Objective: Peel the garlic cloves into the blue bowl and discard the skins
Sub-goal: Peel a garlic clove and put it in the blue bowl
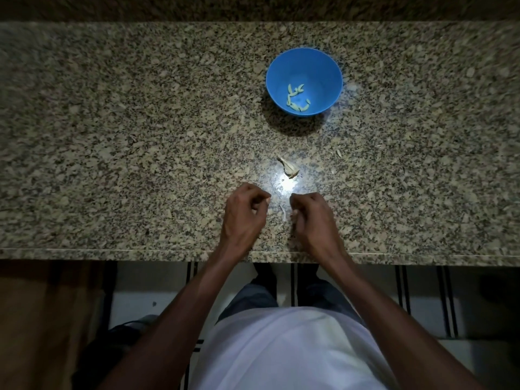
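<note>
A blue bowl point(326, 66) stands at the back of the granite counter point(112, 136), right of centre, with several peeled garlic cloves point(295, 99) in its bottom. An unpeeled piece of garlic point(289, 168) lies between the bowl and my hands. My left hand point(244, 213) hovers near the front edge with curled fingers, and I see nothing in it. My right hand point(313, 219) is beside it, fingers curled round a small pale garlic clove point(294, 213) that is mostly hidden. A thin strip of skin point(282, 212) lies on the counter between the hands.
Small skin flakes point(339, 153) lie scattered right of the garlic piece. A bright light glare point(287, 182) marks the counter just beyond my hands. The counter's front edge point(140, 253) runs below my wrists, with a striped floor beneath.
</note>
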### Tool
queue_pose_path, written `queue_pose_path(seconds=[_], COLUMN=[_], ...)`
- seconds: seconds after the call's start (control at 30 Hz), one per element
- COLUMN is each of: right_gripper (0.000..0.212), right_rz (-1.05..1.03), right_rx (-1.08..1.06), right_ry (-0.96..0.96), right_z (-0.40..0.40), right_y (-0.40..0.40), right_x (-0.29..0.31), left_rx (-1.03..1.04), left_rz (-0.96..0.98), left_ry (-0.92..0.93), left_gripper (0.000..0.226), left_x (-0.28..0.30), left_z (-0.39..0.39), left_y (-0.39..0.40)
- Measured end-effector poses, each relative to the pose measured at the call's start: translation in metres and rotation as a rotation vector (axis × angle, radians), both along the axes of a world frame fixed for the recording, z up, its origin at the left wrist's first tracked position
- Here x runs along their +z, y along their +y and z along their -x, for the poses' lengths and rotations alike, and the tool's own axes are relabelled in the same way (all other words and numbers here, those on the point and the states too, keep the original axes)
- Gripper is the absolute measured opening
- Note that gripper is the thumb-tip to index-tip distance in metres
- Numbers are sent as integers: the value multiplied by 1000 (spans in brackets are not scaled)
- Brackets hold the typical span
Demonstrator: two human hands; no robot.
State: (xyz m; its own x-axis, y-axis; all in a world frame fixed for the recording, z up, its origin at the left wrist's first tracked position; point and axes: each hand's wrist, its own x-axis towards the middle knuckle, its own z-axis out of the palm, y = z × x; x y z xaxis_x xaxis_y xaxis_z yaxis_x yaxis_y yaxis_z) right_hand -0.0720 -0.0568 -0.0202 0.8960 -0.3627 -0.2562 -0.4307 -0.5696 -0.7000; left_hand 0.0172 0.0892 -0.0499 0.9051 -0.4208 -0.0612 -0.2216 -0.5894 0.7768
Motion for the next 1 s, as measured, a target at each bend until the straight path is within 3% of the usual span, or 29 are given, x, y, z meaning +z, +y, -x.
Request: queue_pose_path(seconds=[0.2,0.43,0.6,0.73,0.87,1.0], right_gripper=[28,26,24,28,29,34], right_rz=[94,-14,73,96,141,128], right_rx=[17,323,502,497,736,747], right_ry=[53,53,-11,-22,11,-41], right_z=[-10,-50,-39,-50,-43,-41], right_y=[-33,-6,-23,-32,-27,-36], right_x=[0,-15,-8,-13,-15,-9], left_rx=[177,-63,131,93,-17,97], left_rz=[-43,-60,-72,-182,-203,-145], left_ry=[-68,63,33,-15,16,37], left_gripper=[8,8,10,18,32,34], left_x=[4,14,17,10,10,19], left_z=[-11,-16,5,21,36,45], left_y=[10,10,30,39,34,34])
